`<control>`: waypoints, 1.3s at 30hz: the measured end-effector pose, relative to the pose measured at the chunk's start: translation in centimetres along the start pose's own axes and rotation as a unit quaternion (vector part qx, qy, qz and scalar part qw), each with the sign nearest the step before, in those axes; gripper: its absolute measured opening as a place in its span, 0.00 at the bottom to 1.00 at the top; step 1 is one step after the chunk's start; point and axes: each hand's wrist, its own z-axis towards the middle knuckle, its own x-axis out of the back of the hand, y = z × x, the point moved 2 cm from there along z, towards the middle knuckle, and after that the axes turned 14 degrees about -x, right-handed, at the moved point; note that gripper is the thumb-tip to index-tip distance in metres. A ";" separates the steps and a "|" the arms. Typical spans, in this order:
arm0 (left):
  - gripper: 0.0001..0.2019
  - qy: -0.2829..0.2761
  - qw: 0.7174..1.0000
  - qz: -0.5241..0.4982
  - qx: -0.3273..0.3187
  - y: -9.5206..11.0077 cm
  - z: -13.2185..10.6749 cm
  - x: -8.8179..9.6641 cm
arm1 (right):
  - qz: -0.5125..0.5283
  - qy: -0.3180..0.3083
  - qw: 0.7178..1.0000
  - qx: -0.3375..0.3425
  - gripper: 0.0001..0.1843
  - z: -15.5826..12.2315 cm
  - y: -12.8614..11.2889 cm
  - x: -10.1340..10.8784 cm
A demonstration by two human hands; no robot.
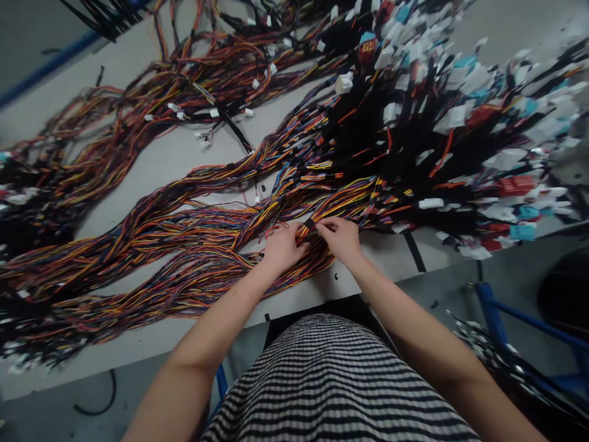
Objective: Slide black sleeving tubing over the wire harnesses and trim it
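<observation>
Long bundles of orange, yellow and purple wires (197, 221) stretch across the table in front of me. Near the front edge, my left hand (283, 245) is closed around a strand of these wires. A short band of black tape (310, 223) wraps that strand just beyond my left fingertips. On the other side of the band, my right hand (339, 236) pinches at it with thumb and forefinger. Whether a loose tape end sits between those fingers is too small to make out.
White, red and blue connectors (515, 184) on black-sleeved branches crowd the table's right side. Another wire bundle (124, 129) lies at the back left. A blue metal frame (492, 313) stands at the lower right, beside more hanging cables (510, 362).
</observation>
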 end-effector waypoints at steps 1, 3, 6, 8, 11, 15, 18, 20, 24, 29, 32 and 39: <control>0.22 0.006 0.999 0.040 0.006 0.0 -0.4 0.0 | -0.003 -0.008 1.000 -0.005 0.09 0.0 0.1 0.1; 0.19 -0.002 1.000 0.012 0.000 -0.4 -0.7 -0.2 | -0.044 0.000 0.999 0.028 0.09 -0.4 0.0 0.4; 0.19 -0.046 0.979 -0.196 -0.027 -1.4 0.3 -0.1 | -0.133 0.050 0.981 0.133 0.10 -1.8 -0.4 0.7; 0.20 -0.077 0.948 -0.309 -0.018 -1.9 1.1 0.1 | -0.162 0.077 0.968 0.178 0.11 -2.4 -0.6 0.6; 0.20 -0.084 0.925 -0.371 0.010 -2.2 1.7 0.4 | -0.198 0.096 0.952 0.212 0.11 -2.6 -0.9 0.1; 0.17 -0.074 0.913 -0.399 0.029 -2.0 1.6 0.3 | -0.266 0.097 0.924 0.257 0.11 -2.3 -1.4 0.0; 0.17 -0.070 0.907 -0.414 0.036 -1.8 1.5 0.2 | -0.304 0.094 0.905 0.283 0.09 -2.3 -1.8 0.1; 0.17 -0.073 0.904 -0.420 0.045 -1.8 1.6 0.2 | -0.327 0.096 0.893 0.293 0.09 -2.3 -2.0 -0.2; 0.17 -0.079 0.903 -0.418 0.061 -1.5 1.7 0.5 | -0.362 0.118 0.871 0.310 0.12 -1.3 -2.6 -0.8; 0.15 -0.088 0.910 -0.397 0.082 -1.5 1.7 0.7 | -0.329 0.147 0.887 0.289 0.07 1.0 -3.3 1.8; 0.13 -0.098 0.908 -0.396 0.095 -1.8 1.8 0.6 | -0.322 0.142 0.898 0.262 0.07 0.8 -3.4 3.4; 0.11 -0.090 0.894 -0.430 0.088 -1.8 2.0 0.4 | -0.341 0.072 0.880 0.322 0.09 -2.3 -2.7 0.6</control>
